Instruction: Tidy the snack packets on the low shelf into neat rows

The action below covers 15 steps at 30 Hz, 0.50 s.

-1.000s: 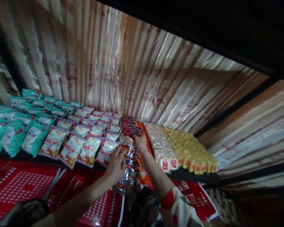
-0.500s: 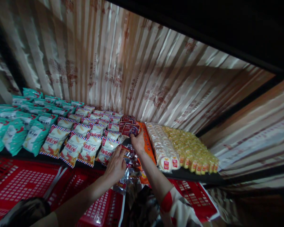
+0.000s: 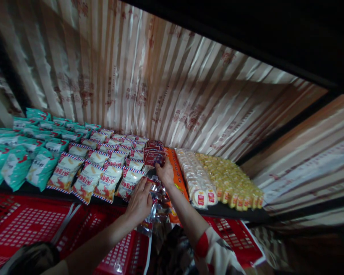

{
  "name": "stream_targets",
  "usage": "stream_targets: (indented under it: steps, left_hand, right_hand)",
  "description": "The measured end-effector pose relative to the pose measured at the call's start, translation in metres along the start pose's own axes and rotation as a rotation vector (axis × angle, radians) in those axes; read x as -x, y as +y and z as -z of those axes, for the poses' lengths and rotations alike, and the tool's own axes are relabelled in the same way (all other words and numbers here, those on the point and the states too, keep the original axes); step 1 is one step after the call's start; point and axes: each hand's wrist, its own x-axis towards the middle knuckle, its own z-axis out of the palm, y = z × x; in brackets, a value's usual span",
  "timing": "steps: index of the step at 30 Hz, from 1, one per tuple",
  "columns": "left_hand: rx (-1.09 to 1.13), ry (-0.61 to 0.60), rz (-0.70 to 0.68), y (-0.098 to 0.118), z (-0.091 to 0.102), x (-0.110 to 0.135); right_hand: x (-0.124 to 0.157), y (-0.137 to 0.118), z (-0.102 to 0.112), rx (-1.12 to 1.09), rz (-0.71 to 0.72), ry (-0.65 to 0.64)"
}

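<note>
Right hand (image 3: 165,173) pinches red packet (image 3: 154,157) at shelf (image 3: 235,214) row; left hand (image 3: 140,202) uncurled, fingers flat on foil packs (image 3: 158,208).

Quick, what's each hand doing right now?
Left hand: laid on the silver packets; grip cannot be told.
Right hand: closed on a dark red packet.

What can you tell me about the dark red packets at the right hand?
The dark red packets are small, flat, glossy pouches with pale print too blurred to read. They stand in a short row, leaning back, running toward the rear of the dark shelf. The right hand seems to pinch the front one at its lower edge. Red-and-white snack bags flank the row on one side, an orange pack on the other.
</note>
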Motion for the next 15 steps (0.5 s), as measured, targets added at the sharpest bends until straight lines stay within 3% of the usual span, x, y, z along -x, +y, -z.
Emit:
stream_targets:
  steps: [15]
  left_hand:
    - [-0.057, 0.030, -0.017, 0.0031, 0.0025, -0.0002]
  right_hand:
    - [-0.0028, -0.0002, -0.0026, -0.049, 0.174, -0.016]
